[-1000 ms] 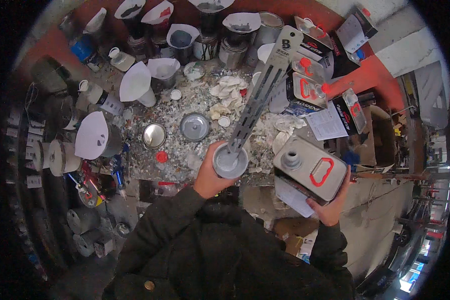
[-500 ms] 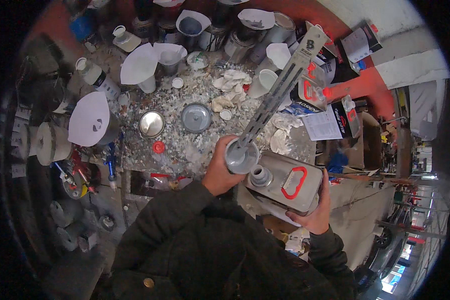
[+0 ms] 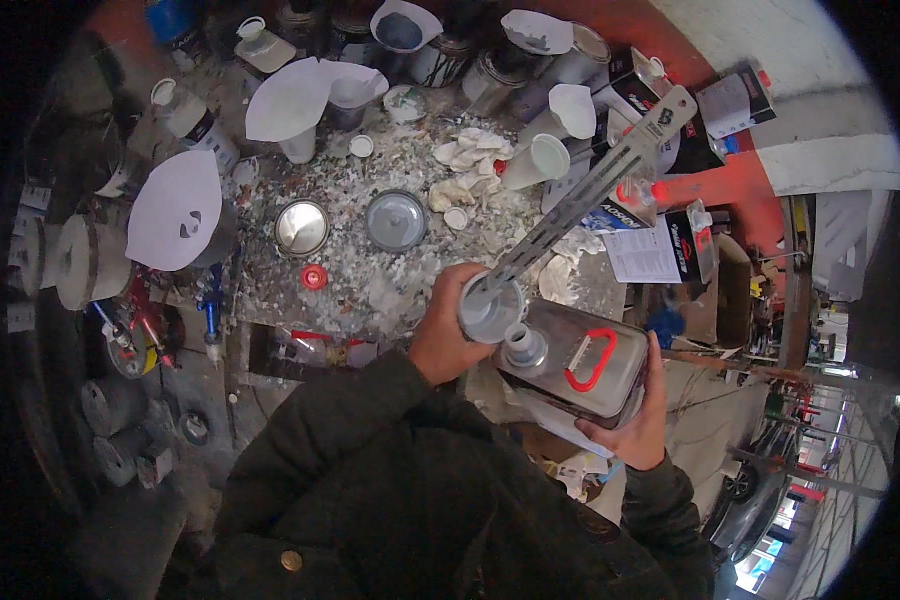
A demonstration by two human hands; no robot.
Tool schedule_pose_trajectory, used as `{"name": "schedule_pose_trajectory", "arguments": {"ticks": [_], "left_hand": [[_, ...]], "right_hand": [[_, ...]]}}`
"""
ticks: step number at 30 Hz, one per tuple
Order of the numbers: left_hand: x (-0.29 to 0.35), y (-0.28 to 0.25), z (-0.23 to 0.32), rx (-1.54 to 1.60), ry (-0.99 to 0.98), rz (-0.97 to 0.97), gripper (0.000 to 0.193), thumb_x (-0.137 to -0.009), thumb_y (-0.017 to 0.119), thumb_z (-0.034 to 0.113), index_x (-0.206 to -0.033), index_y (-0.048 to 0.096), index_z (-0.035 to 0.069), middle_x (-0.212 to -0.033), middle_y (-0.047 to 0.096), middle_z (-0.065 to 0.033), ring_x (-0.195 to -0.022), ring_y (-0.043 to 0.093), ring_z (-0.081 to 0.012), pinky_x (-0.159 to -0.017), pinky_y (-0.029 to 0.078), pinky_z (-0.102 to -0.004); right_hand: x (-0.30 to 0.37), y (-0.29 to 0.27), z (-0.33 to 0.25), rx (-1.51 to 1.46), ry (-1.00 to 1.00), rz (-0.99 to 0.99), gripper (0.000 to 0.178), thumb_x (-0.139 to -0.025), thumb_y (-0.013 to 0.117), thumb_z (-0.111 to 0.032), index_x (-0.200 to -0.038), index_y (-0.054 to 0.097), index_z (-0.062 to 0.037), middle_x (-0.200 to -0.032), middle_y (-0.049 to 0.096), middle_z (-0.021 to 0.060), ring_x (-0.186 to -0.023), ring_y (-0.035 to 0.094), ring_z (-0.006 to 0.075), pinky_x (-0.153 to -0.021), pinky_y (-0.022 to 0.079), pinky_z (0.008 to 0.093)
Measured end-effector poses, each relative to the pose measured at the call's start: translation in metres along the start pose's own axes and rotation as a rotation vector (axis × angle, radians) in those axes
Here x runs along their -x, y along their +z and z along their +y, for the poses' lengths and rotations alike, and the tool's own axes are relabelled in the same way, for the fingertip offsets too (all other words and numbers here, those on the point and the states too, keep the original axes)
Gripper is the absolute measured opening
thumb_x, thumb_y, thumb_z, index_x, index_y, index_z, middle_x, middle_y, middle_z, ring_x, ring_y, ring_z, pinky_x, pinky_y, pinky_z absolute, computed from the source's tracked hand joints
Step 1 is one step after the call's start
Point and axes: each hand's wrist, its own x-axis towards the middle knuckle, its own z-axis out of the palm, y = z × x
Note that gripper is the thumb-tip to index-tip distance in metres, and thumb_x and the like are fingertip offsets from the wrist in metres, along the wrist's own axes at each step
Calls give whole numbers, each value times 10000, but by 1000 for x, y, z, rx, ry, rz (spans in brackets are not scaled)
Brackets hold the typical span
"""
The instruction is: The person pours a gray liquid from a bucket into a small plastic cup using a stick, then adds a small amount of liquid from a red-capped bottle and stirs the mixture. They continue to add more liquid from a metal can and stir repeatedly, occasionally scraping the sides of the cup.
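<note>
My left hand [image 3: 444,328] is wrapped round a translucent plastic cup [image 3: 492,318] with some grey liquid in it. A long slotted metal mixing stick [image 3: 595,190] leans in the cup and juts out to the upper right. My right hand [image 3: 638,415] grips the far right end of a rectangular metal can [image 3: 612,388] with a red handle [image 3: 592,360]. The can is tilted, and its uncapped spout [image 3: 525,345] overlaps the cup's rim in the picture. Whether liquid is flowing, I cannot make out.
The paint-spattered bench [image 3: 360,290] holds an open round tin [image 3: 301,228], a grey lid [image 3: 395,220], a red cap [image 3: 313,277] and crumpled rags [image 3: 468,150]. Cups with paper strainers [image 3: 288,100] stand behind. Spray guns [image 3: 210,310] hang at left; more cans [image 3: 705,240] stand at right.
The can's spout has come closer to the cup and now overlaps its rim. The mixing stick leans further right. My view has shifted slightly.
</note>
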Motion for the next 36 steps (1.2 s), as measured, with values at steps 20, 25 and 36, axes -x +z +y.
{"name": "schedule_pose_trajectory", "arguments": {"ticks": [20,25,36], "left_hand": [[-5,5,-4,-35,37,0,807,-693,855,76,-1384,441,26,-1326,488,-183,-1275,504,-363,-1102,405,-422],[-6,4,-3,-90,35,-7,819,-716,861,74,-1408,424,42,-1333,499,-160,-1290,525,-314,-1107,417,-404],[-7,6,-8,-31,19,-17,828,-688,874,94,-1388,436,34,-1325,473,-175,-1283,498,-357,-1101,411,-421]], "right_hand": [[-9,-9,-7,39,21,-41,1313,-510,946,-154,-1606,242,7,-1380,512,206,-1281,541,363,-1112,426,423],[-11,-9,-7,13,24,-45,1318,-508,945,-140,-1610,237,7,-1396,503,201,-1293,536,351,-1121,419,422],[-15,-13,-12,32,38,-59,1312,-502,944,-143,-1602,246,15,-1415,496,208,-1310,527,354,-1138,404,426]]}}
